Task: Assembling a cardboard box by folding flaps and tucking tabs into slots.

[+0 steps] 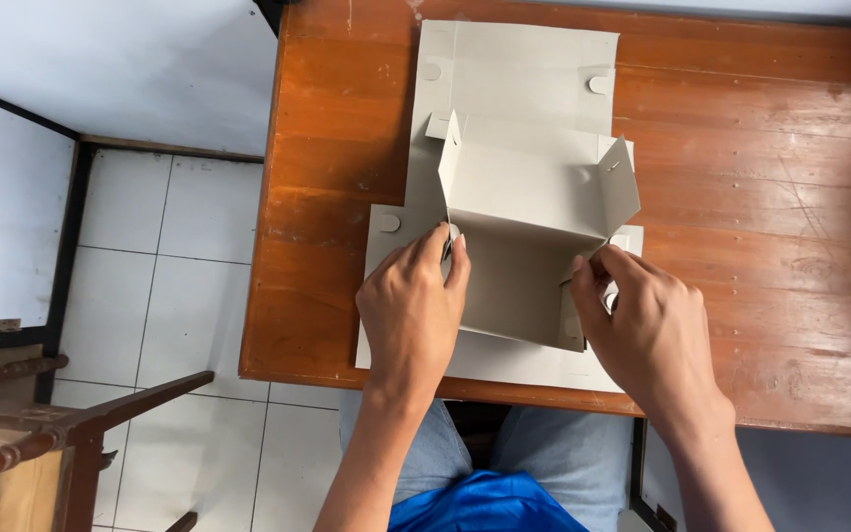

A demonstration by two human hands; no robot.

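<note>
While the cardboard box [529,241] stands half-folded at the near middle of the tabletop [770,236], both hands work its near corners. The left hand [411,310] pinches the left wall, grip clenched on the card; the right hand [647,330] pinches the right corner flap likewise. Risk, as judged: uneven pressure could crease a wall or let the raised far panel spring flat. Count: one box, one flat sheet [514,64] beneath it, two hands, one wooden chair [41,433] at near left.
</note>
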